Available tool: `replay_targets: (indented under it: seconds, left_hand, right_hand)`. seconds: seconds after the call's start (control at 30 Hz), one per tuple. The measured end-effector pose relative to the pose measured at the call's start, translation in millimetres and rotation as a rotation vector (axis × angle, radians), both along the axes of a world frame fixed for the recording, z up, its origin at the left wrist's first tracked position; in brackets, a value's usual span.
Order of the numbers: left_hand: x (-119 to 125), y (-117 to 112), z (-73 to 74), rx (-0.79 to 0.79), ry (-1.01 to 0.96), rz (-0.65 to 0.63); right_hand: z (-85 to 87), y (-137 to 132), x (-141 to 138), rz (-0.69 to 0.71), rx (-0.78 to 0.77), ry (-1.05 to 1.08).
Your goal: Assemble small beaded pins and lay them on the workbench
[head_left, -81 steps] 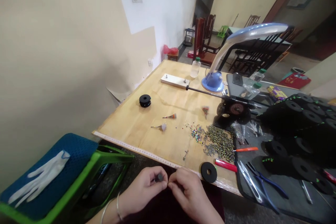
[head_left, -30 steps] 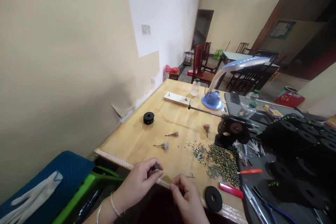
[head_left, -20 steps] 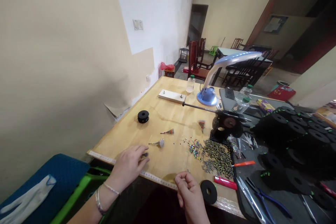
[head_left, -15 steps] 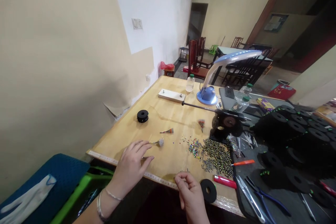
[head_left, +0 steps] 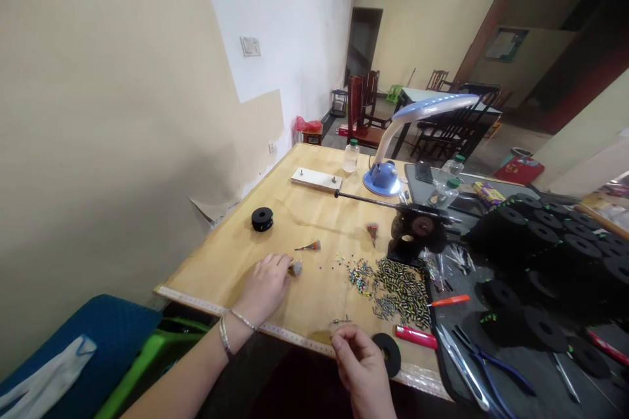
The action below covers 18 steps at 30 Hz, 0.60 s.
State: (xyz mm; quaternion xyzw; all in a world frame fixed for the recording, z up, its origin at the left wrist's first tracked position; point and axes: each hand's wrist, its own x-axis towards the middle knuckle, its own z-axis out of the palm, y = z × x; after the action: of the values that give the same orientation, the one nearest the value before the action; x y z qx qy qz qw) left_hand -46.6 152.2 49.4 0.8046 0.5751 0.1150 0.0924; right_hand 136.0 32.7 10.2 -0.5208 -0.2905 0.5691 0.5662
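My left hand (head_left: 265, 285) reaches forward over the wooden table (head_left: 236, 255). Its fingers are drawn together on the stem of a small grey feather tuft (head_left: 297, 267). An orange-tipped tuft (head_left: 310, 247) lies just beyond it. My right hand (head_left: 358, 359) hovers at the table's near edge with thumb and fingers pinched. What it holds is too small to make out. A small metal hook (head_left: 341, 321) lies just ahead of it, and a flat black disc (head_left: 388, 352) lies beside it on the right.
A pile of striped beads (head_left: 403, 281), a red lighter (head_left: 415, 336), a black spool (head_left: 262, 218), a wooden block (head_left: 316, 179) and a blue lamp (head_left: 382, 178) are on the table. Stacked black spools (head_left: 550, 242) and pliers (head_left: 484, 366) are on the right. A blue stool (head_left: 98, 334) stands at left.
My left hand left my right hand, put a small dark piece down on the table and moved forward to the grey tuft. My right hand stayed pinched near the edge. The view swung slightly.
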Motion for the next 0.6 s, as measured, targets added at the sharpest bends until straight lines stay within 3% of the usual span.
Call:
replay_targets:
  seconds: [0.13,0.4,0.53,0.6]
  left_hand:
    - [2,6,-2.0,-0.027,0.007,-0.029]
    - [3,12,-4.7,-0.038,-0.055,-0.030]
    - [2,5,8.2,-0.035,-0.165,-0.005]
    - [4,-6,19.3,-0.084,-0.377,-0.006]
  right_hand:
    - [2.7,0,2,-0.067,0.024,-0.033]
    - [-2.9,-2,6,-0.039,0.013,-0.084]
    - [0.1,-4,13,-0.025,0.121,-0.219]
    - [0.9,-5,17,-0.033,0.134,-0.217]
